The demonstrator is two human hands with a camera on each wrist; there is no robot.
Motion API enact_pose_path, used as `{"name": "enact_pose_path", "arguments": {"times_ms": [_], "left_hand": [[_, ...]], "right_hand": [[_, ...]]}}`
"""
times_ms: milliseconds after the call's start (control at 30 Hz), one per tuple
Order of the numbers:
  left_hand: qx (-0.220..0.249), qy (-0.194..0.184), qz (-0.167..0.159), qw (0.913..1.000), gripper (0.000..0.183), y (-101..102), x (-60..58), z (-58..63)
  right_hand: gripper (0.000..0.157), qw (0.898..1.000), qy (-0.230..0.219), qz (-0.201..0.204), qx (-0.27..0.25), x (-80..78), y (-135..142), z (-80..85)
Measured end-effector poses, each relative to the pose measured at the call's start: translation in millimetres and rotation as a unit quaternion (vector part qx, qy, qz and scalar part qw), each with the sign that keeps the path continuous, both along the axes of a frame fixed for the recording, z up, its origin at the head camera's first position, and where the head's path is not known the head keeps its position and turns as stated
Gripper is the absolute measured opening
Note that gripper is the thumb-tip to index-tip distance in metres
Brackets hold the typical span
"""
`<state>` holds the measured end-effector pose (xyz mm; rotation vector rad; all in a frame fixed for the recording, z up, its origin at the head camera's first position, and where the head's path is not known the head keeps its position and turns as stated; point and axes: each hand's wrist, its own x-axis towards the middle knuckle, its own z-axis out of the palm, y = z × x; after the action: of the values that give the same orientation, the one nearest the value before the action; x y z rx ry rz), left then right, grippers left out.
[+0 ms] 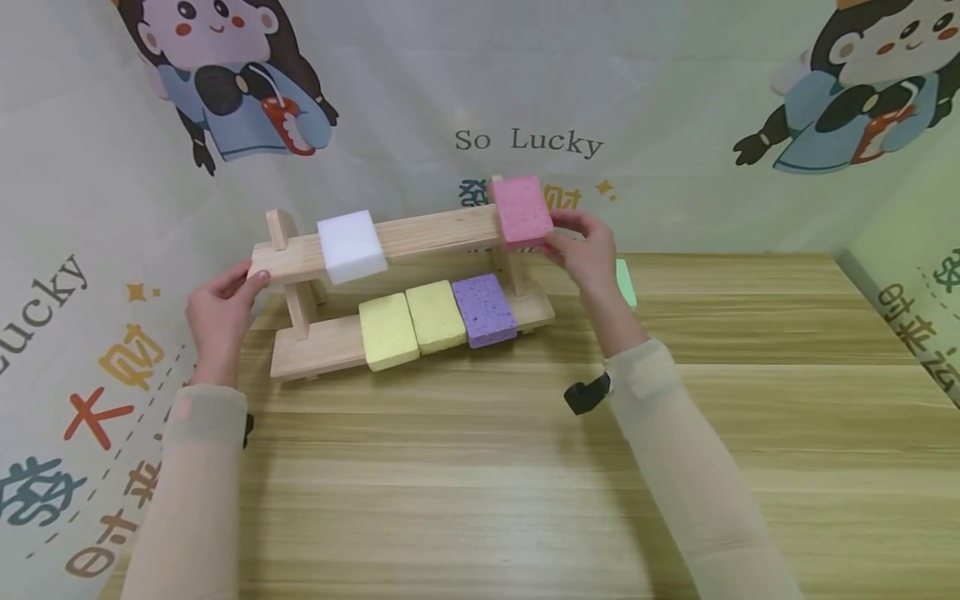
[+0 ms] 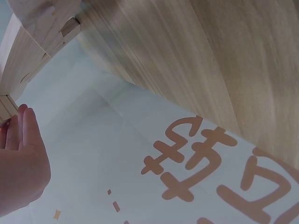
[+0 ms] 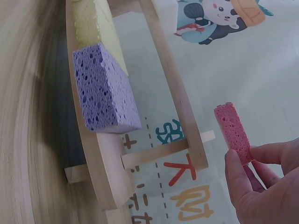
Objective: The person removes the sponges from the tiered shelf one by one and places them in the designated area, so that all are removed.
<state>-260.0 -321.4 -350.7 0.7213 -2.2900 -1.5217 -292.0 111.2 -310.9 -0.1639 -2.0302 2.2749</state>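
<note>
A two-tier wooden rack (image 1: 442, 232) stands at a slant on the table. My left hand (image 1: 219, 323) holds the left end of its upper shelf, thumb at the front edge. Between the thumb and fingers of my right hand (image 1: 588, 254) is a pink sponge (image 1: 523, 211), pinched by its edge. In the right wrist view this pink sponge (image 3: 232, 130) hangs apart from the upper shelf, near its right end. A white sponge block (image 1: 351, 246) lies on the upper shelf toward the left. Two yellow sponges (image 1: 388, 332) and a purple sponge (image 1: 483, 310) sit side by side on the lower shelf.
A light green piece (image 1: 625, 283) lies on the table behind my right wrist, partly hidden. The wood-grain table (image 1: 450, 475) meets a printed white cloth (image 1: 660, 212) at the back and sides. A black strap piece (image 1: 587, 394) sticks out from the right sleeve.
</note>
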Motion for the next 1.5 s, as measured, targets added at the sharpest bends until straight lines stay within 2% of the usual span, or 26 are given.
{"name": "enact_pose_path", "arguments": {"times_ms": [333,567,767,1000,1333,1500], "left_hand": [[-0.003,-0.001,0.001,1.0,0.056,0.7,1.3,1.2],[0.013,0.004,-0.002,0.9999,0.055,0.0,1.7,0.7],[0.007,0.014,-0.002,0.9999,0.056,-2.3,2.1,-1.5],[0.003,0.015,-0.004,0.9999,0.056,-2.0,2.0,-2.4],[0.024,0.016,0.001,0.9996,0.054,0.3,0.8,0.2],[0.013,0.009,-0.002,0.9999,0.055,0.6,0.4,0.2]], "right_hand": [[0.037,1.0,-0.001,-0.018,-0.008,0.2,16.7,-4.2],[0.035,1.0,0.005,-0.029,0.007,-1.3,31.6,-10.5],[0.031,0.999,0.008,-0.037,-0.005,-3.7,42.9,-15.6],[0.032,0.999,0.003,-0.045,0.0,-1.6,54.5,-15.8],[0.033,0.998,-0.009,-0.057,0.002,4.1,71.3,-18.6],[0.03,0.998,-0.016,-0.066,-0.002,6.4,80.0,-22.7]]}}
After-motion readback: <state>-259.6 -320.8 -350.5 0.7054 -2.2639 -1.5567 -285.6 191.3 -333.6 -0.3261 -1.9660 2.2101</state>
